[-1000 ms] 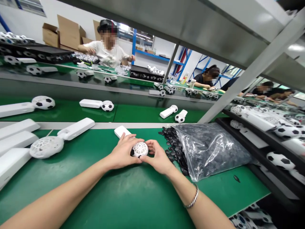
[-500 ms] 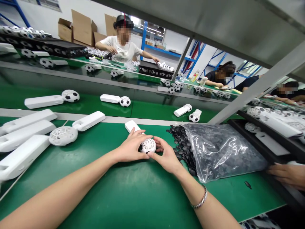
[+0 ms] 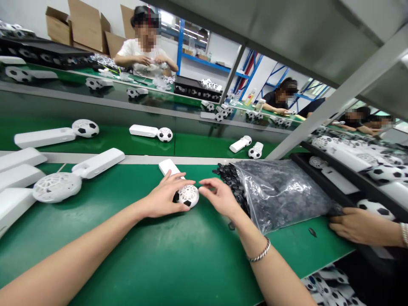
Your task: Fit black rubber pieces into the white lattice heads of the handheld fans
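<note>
My left hand (image 3: 164, 197) is wrapped round the ball-shaped head of a white handheld fan (image 3: 188, 196) with a soccer-ball pattern. The head has an open white grille and a few black patches; its white handle (image 3: 168, 167) points away from me behind my fingers. Just right of the ball, my right hand (image 3: 219, 195) is curved, with thumb and fingertips slightly apart and nothing visible between them. Beside that hand, small black patches (image 3: 231, 180) spill from a clear plastic bag (image 3: 280, 195).
Several white fans lie at the left, including one with a bare grille (image 3: 57, 187). More fans rest on the green conveyor (image 3: 197, 144). At right, a co-worker's hand (image 3: 363, 225) is by the bag and black trays (image 3: 296, 159). A loose patch (image 3: 312, 232) lies nearby.
My right hand has come off the ball and sits just to its right. A black patch now shows at the ball's lower front. The co-worker's hand at right has moved in towards the bag.
</note>
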